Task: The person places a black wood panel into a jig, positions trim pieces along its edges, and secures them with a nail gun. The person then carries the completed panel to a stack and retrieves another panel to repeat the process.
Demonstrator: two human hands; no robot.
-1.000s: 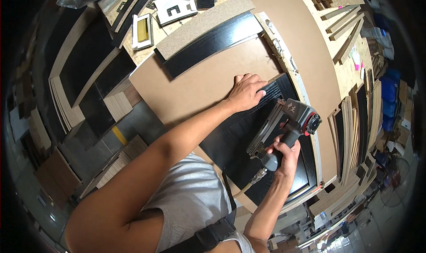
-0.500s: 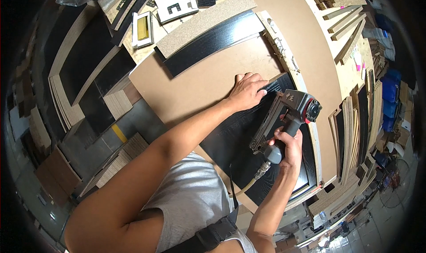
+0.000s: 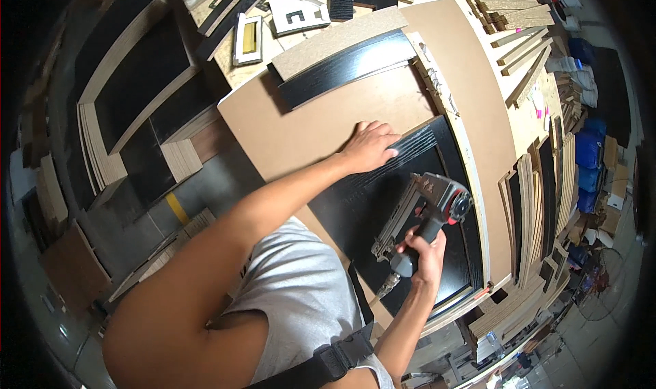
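Note:
A black wood-grain panel with a raised frame (image 3: 453, 164) lies on the brown board (image 3: 307, 126) in front of me. My left hand (image 3: 371, 147) grips its far edge, thumb on top and fingers bent over the side. In my right hand (image 3: 429, 254) is a pneumatic nail gun (image 3: 437, 196), held by its grip above the panel's right half. An air hose fitting (image 3: 389, 284) joins the bottom of that grip. The tool's nose is apart from the frame strip at the panel's far edge.
A wooden batten (image 3: 445, 105) runs along the board's right side. Beyond the panel lie a black curved strip (image 3: 348, 68) and a bare chipboard strip (image 3: 342, 42). Wood strips (image 3: 526, 174) stand stacked at right; black panels (image 3: 140, 92) are piled at left. Small boxes (image 3: 247, 40) sit at the back.
My right hand has drawn the nail gun back from the panel's far corner, toward me and slightly left. My left hand stays at the panel's edge. The whole view has shifted a little.

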